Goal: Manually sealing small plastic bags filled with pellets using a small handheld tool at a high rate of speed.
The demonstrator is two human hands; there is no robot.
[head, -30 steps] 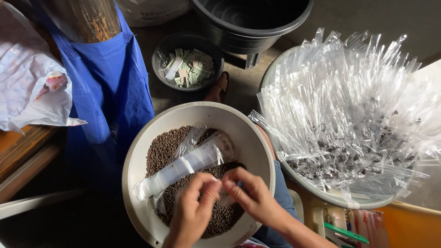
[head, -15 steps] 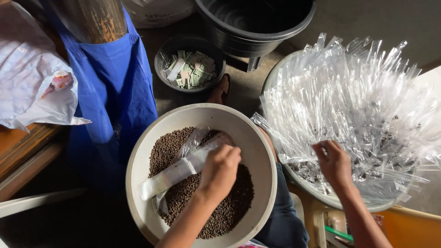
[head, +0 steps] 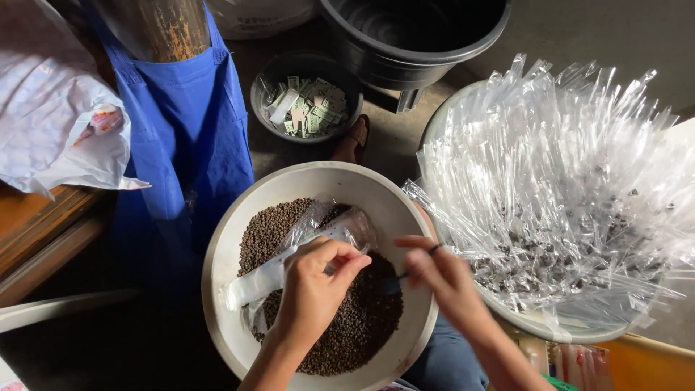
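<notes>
A white bowl (head: 318,177) holds small brown pellets (head: 362,326). My left hand (head: 315,289) is over it, closed on a bundle of narrow clear plastic bags (head: 264,279) whose open ends (head: 340,224) lie across the pellets. My right hand (head: 441,279) hovers at the bowl's right side, fingers pinched on a small dark tool (head: 391,284) that points into the pellets. What kind of tool it is I cannot make out.
A big round basin (head: 434,123) on the right is heaped with clear bags (head: 565,181) holding some pellets. Behind are a small dark bowl of paper slips (head: 308,105), a black bucket (head: 413,36), a blue cloth (head: 188,137), a white bag (head: 51,123) and a sandalled foot (head: 355,141).
My right hand, which had reached over the heap of bags on the right, has come back over the white bowl. My left hand has kept its hold on the bag bundle.
</notes>
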